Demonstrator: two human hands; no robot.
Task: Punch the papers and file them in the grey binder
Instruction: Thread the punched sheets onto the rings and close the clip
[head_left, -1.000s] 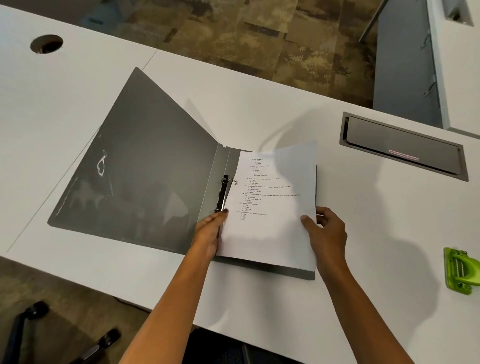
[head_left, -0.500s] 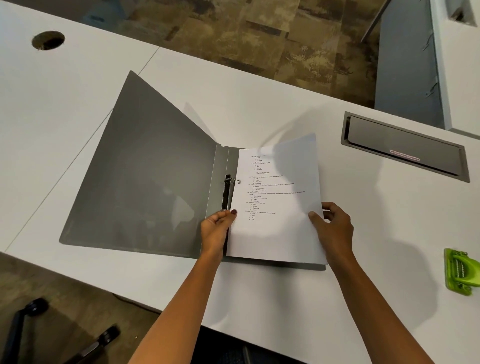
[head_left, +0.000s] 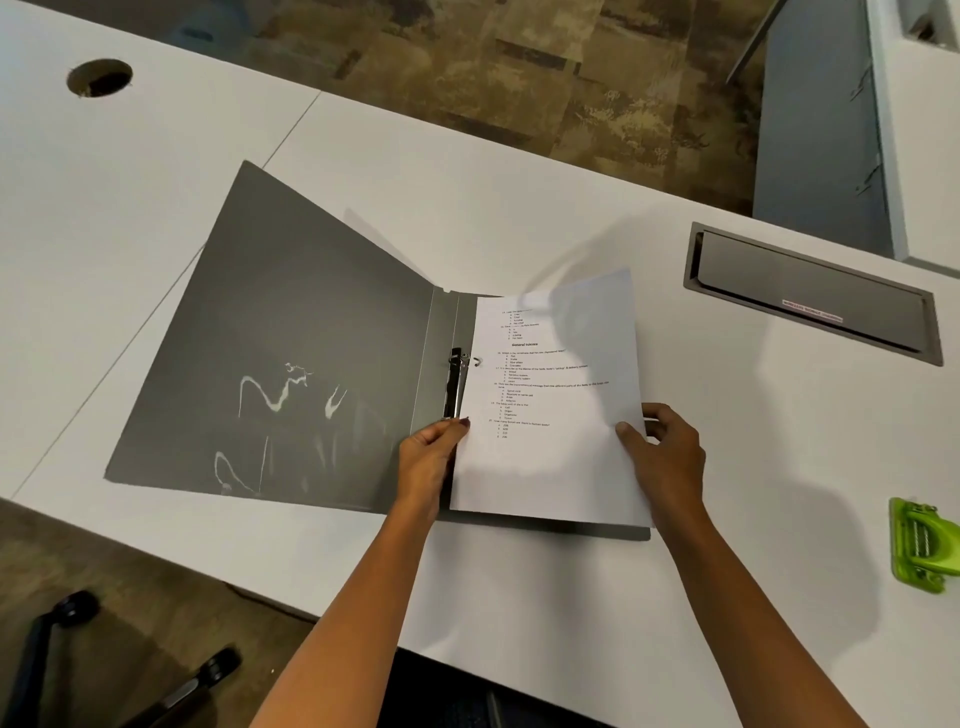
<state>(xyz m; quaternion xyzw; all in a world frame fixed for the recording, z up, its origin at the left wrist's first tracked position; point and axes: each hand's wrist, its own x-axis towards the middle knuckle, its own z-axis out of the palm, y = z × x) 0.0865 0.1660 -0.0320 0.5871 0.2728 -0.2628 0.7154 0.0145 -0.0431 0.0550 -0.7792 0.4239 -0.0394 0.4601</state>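
Note:
The grey binder (head_left: 291, 374) lies open on the white desk, its front cover spread flat to the left. The ring mechanism (head_left: 457, 382) runs along the spine. A printed white sheet of papers (head_left: 550, 410) rests on the binder's right half, its upper punched hole at the top ring. My left hand (head_left: 428, 465) pinches the papers' left edge near the lower end of the mechanism. My right hand (head_left: 667, 457) grips the papers' right edge, thumb on top. The green hole punch (head_left: 922, 545) sits at the desk's right edge.
A grey cable-tray lid (head_left: 810, 296) is set into the desk at the right rear. A round cable hole (head_left: 98, 78) is at the far left. A seam (head_left: 156, 306) divides two desk sections. Chair legs (head_left: 62, 639) show below the front edge.
The papers have settled lower and flatter onto the binder's right half, with the sheet's left edge closer to the rings. Both hands kept their hold on the edges.

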